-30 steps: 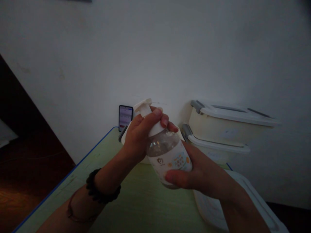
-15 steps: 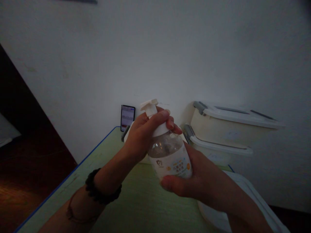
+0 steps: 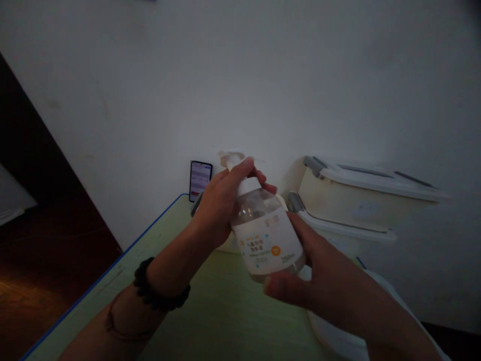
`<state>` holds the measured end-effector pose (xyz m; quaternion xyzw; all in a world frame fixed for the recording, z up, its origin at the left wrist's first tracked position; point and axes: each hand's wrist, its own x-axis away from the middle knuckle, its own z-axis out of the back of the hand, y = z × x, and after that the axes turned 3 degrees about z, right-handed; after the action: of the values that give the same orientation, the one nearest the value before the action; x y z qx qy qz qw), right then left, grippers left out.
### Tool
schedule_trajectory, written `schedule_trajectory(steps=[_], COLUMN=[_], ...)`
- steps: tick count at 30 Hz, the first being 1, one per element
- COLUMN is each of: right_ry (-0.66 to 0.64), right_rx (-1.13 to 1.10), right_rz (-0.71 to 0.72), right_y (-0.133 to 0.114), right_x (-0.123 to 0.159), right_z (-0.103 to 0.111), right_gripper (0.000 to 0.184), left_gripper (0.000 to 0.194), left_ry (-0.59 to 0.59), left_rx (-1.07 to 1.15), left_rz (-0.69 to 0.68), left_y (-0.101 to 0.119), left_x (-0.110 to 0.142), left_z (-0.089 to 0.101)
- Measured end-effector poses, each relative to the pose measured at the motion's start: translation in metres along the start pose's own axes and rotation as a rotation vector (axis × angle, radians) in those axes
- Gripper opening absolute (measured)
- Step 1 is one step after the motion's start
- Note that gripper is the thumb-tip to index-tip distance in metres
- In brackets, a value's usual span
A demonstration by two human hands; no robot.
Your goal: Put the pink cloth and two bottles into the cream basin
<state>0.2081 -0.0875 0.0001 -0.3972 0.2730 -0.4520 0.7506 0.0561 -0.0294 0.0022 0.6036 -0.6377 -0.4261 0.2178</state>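
Dim, off-white wall (image 3: 240, 75) rose behind a pale green worktop (image 3: 225, 316) with a blue edge. Above the worktop, a clear, white-labelled plastic pump bottle (image 3: 270, 240) was held up in the air, tilted with its top towards the upper left. The left hand (image 3: 218, 205) had its fingers curled tightly around the white neck and pump, thumb across the top. The right hand (image 3: 319, 271) cupped the right side and base, its thumb at the lower edge; its other fingers were mostly hidden, so how firmly they pressed could not be told. Beyond the left hand, a black-framed smartphone (image 3: 200, 180) with a lit screen stood upright. To the right, two cream plastic boxes (image 3: 361, 200) with grey clasps were stacked by the wall.
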Motion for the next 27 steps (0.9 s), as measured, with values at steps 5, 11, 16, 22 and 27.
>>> schedule_trajectory(steps=[5, 11, 16, 22, 27], right_ry=[-0.151, -0.174, -0.169, -0.173, -0.182], right_rx=[-0.196, -0.188, -0.174, -0.161, -0.192], right_rz=[0.084, 0.067, 0.059, 0.08, 0.101], right_y=[0.0062, 0.009, 0.0089, 0.0086, 0.0088], right_x=[0.0003, 0.0001, 0.0004, -0.0011, -0.0017], right_z=[0.0064, 0.0073, 0.0074, 0.0073, 0.007], right_gripper=[0.076, 0.082, 0.083, 0.088, 0.094], left_gripper=[0.018, 0.019, 0.021, 0.017, 0.017], left_ry=[-0.013, -0.027, -0.03, -0.046, -0.042], left_rx=[0.033, -0.012, -0.019, -0.013, -0.003], left_rz=[0.03, 0.005, -0.001, -0.004, 0.004], left_y=[0.0001, -0.0005, -0.0015, -0.0022, -0.0024], left_x=[0.0018, 0.0034, 0.0037, 0.0032, 0.0038], left_z=[-0.0016, -0.0026, -0.0038, -0.0045, -0.0045])
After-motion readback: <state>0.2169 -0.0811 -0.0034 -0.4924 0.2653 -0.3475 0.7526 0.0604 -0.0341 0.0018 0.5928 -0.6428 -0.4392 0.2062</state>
